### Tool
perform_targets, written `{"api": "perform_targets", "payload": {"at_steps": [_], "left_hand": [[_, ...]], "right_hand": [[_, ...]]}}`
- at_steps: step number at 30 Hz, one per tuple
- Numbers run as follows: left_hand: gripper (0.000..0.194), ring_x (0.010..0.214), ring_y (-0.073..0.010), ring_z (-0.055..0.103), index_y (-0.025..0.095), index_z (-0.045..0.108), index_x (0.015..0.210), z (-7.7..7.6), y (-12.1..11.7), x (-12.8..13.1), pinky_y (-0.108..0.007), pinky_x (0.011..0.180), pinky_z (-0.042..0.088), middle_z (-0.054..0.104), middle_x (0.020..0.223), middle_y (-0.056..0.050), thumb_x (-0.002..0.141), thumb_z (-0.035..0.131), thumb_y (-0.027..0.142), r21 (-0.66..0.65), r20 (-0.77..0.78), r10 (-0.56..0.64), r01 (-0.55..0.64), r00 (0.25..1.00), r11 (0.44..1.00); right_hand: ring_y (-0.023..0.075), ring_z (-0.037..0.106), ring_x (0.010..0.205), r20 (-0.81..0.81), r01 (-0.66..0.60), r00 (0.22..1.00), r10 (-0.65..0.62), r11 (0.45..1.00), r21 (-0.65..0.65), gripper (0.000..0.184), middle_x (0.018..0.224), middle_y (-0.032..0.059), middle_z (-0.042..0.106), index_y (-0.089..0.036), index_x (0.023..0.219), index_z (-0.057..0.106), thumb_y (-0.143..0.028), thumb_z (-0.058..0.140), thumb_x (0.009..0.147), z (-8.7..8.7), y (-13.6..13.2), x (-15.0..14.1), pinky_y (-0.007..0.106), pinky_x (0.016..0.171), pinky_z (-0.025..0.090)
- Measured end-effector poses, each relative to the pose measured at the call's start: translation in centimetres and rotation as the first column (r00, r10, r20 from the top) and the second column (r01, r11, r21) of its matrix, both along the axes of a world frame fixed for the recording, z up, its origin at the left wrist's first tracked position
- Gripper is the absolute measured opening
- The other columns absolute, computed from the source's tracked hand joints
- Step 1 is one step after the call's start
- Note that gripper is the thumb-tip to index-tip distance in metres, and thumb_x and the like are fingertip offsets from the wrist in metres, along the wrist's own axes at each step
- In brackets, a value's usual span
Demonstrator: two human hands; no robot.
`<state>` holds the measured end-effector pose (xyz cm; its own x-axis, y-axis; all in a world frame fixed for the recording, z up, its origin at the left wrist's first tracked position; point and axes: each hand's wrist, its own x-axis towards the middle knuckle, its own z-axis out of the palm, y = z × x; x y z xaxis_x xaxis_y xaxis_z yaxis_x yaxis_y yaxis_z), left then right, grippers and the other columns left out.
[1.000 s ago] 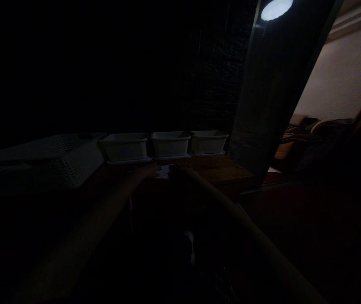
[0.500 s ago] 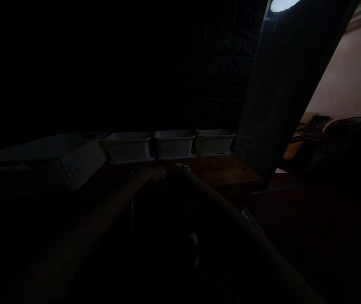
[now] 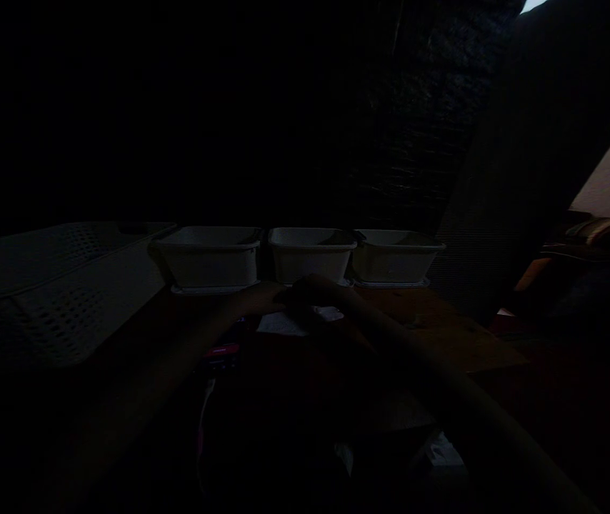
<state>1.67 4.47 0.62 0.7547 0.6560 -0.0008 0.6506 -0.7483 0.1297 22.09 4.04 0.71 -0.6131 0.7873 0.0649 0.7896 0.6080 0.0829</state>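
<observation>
Head view: a brown wooden table (image 3: 466, 343), dimly lit, carries everything around the landmark, the middle of three off-white, rectangular plastic tubs (image 3: 313, 265). Largest on it is a white plastic basket (image 3: 69, 314) with perforated walls, well to the left of the middle tub. Just beside that tub stand its two like neighbours, the left tub (image 3: 208, 268) and the right tub (image 3: 396, 265), in one row. Directly before the middle tub, the left hand (image 3: 265, 294) and right hand (image 3: 316, 289) come close together; whether their fingers are open, closed or gripping anything, I cannot tell in this gloom. Below them, near the middle tub's front, lies a flat white piece, paper or cloth (image 3: 283, 325), partly hidden by the right hand. Smaller, a dark device with a lit pink screen (image 3: 223, 350) sits nearer the wearer, left of the middle tub. Handling the white piece well would, I judge, call for light, even pressure, wrists low, clear of the tub's front, and more light to show its edges.
</observation>
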Motion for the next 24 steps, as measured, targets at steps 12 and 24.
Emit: {"api": "perform_targets", "payload": {"at_steps": [12, 24], "left_hand": [[0.028, 0.103, -0.0197, 0.065, 0.012, 0.063, 0.118, 0.8, -1.6, -0.2, -0.027, 0.085, 0.048, 0.068, 0.118, -0.011, 0.091, 0.063, 0.02, 0.012, -0.036, -0.004, 0.004, 0.999, 1.0], [0.035, 0.111, -0.0214, 0.063, 0.013, 0.057, 0.128, -0.3, -1.9, -0.3, -0.029, 0.091, 0.048, 0.063, 0.128, -0.015, 0.096, 0.05, 0.022, 0.09, -0.034, 0.015, -0.012, 0.999, 0.996]], "right_hand": [[0.0168, 0.07, 0.09, -0.143, 0.053, 0.987, -0.069, 0.992, -0.116, 0.026, 0.108, 0.0131, 0.074, -0.012, 0.109, 0.073, -0.02, 0.054, 0.094, -1.4, 0.8, 0.3, 0.02, 0.07, 0.044], [0.0178, 0.068, 0.086, -0.271, 0.081, 0.956, -0.114, 0.988, -0.13, 0.03, 0.108, 0.016, 0.072, -0.008, 0.119, 0.062, -0.021, 0.053, 0.093, -0.7, -1.3, -0.3, 0.022, 0.067, 0.041]]}}
